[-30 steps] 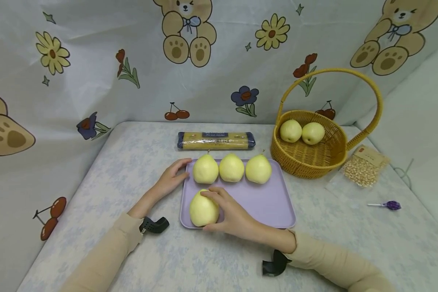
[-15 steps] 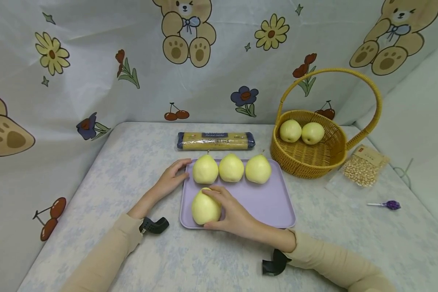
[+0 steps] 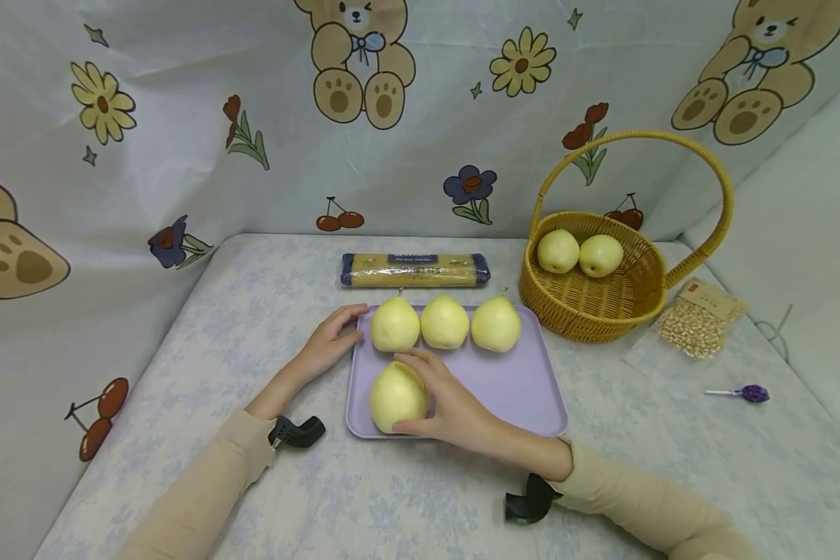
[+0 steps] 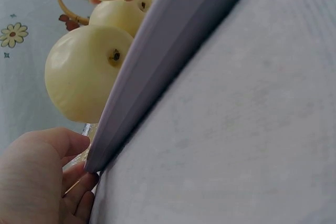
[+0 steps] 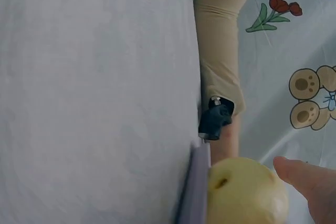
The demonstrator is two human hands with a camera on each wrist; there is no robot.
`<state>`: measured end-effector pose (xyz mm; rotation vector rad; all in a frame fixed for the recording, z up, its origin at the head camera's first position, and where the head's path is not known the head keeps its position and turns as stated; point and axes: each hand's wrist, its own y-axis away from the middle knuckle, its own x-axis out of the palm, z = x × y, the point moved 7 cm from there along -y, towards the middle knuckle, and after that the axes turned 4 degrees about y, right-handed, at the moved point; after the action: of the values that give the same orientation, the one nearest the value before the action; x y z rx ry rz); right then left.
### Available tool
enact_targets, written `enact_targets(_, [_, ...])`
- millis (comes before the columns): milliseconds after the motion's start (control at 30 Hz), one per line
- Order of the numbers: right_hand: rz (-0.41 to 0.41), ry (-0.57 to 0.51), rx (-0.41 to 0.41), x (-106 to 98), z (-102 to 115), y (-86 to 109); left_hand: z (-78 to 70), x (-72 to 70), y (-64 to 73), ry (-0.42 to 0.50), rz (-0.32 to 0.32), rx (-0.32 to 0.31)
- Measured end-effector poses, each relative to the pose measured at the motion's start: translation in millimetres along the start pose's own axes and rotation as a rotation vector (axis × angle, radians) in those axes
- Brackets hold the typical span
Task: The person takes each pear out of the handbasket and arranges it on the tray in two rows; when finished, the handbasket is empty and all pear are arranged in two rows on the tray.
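Note:
A light purple tray (image 3: 511, 389) lies on the table, with three pale yellow pears in a row along its far side: a left pear (image 3: 395, 325), a middle pear (image 3: 445, 322) and a right pear (image 3: 496, 324). Near the tray's front left corner sits another pear (image 3: 397, 398). My right hand (image 3: 455, 404) curves round its right side, fingers over the top and thumb low at the front. The right wrist view shows the thumb (image 5: 296, 174) by this pear's edge. My left hand (image 3: 325, 342) holds the tray's far left corner, thumb and fingers at the rim in the left wrist view.
A wicker basket (image 3: 581, 311) with a tall handle stands at the back right, two pears inside. Behind the tray lies a yellow and blue noodle packet (image 3: 416, 271). To the right are a bag of beige grains (image 3: 696, 323) and a purple lollipop (image 3: 752, 393).
The front pear has shifted slightly to the right on the tray, with my right hand round it. The right fingers have moved a little upward. My left hand and the tray stay in place.

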<state>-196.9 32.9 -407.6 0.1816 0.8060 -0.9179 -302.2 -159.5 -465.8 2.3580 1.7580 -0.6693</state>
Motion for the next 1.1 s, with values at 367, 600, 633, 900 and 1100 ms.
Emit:
enact_targets(367, [-0.261, -0.095, 0.087, -109.5, -28.9, -28.0, -1.9, -0.8, 0.3, -0.008, -0.005, 0.017])
enact_targets(600, [-0.424, -0.22, 0.304, -192.8, -86.2, -37.7, -5.2, -1.4, 1.2, -0.025, -0.021, 0.072])
enact_targets(633, [-0.457, -0.226, 0.31, -203.8, -93.0, -38.6, -6.2, -1.8, 1.2, -0.029, -0.024, 0.082])
enact_targets(900, [-0.643, -0.241, 0.369, -261.0, -156.6, -54.1, -5.4, -4.8, 1.2, -0.035, -0.02, 0.05])
enact_targets(1100, [-0.681, -0.165, 0.355, -271.5, -193.1, -60.7, -2.8, -2.0, 1.5, -0.049, -0.028, 0.068])
